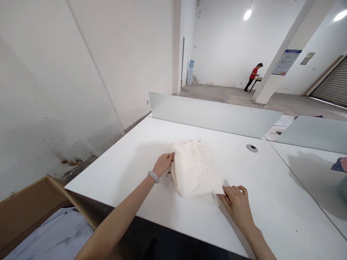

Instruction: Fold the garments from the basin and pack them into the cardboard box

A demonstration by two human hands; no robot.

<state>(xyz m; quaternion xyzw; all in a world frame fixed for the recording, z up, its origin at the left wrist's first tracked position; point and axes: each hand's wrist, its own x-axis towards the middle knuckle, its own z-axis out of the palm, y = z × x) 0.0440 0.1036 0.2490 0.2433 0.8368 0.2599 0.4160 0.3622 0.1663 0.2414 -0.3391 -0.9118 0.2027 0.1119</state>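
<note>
Barely visible: clear plastic [213, 198] under cream cloth [195, 169], by right fingers [233, 191].

I am reading one head-worn camera, set above the near edge of the white table [114, 162] and close to it, facing forward and down. The cream cloth [195, 169] sits mid-frame; the table's far edge and the room lie beyond.

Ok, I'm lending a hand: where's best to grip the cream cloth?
Grip the cream cloth at its lower right corner, from the near right, by the right hand: that corner lies flat and pointed on the white desk, so a hand should slip under it.
</note>
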